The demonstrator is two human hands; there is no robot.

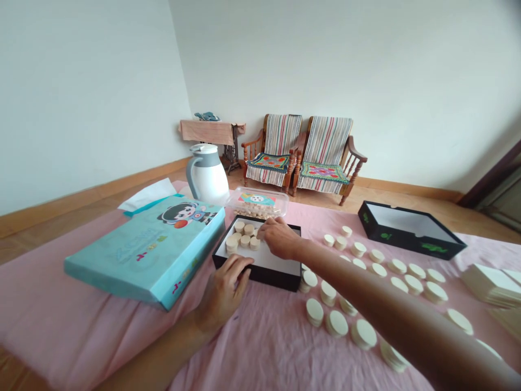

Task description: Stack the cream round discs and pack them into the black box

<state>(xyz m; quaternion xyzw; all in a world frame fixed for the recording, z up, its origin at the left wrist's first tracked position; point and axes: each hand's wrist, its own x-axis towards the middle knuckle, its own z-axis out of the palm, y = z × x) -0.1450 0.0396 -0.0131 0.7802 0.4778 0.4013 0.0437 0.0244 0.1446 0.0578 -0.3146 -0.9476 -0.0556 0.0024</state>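
A shallow black box (pixel 272 275) with a white inside lies on the pink cloth in front of me. Several short stacks of round wooden discs (pixel 245 241) stand in its left part. My right hand (pixel 280 239) reaches into the box, its fingers pinched on wooden discs at the right side of these stacks; the fingers partly hide what they hold. My left hand (pixel 226 288) is at the near side of the box, fingers bent over the front rim. Many more stacks of pale wooden discs (pixel 337 323) stand on the cloth to the right, partly behind my right forearm.
A turquoise box (pixel 134 255) lies at the left, a white-and-grey jug (pixel 209 176) behind it. Beyond the black box is a clear plastic container (pixel 260 202) of small pieces. An open black box part (pixel 411 231) and pale stacked sheets (pixel 490 282) are at the right.
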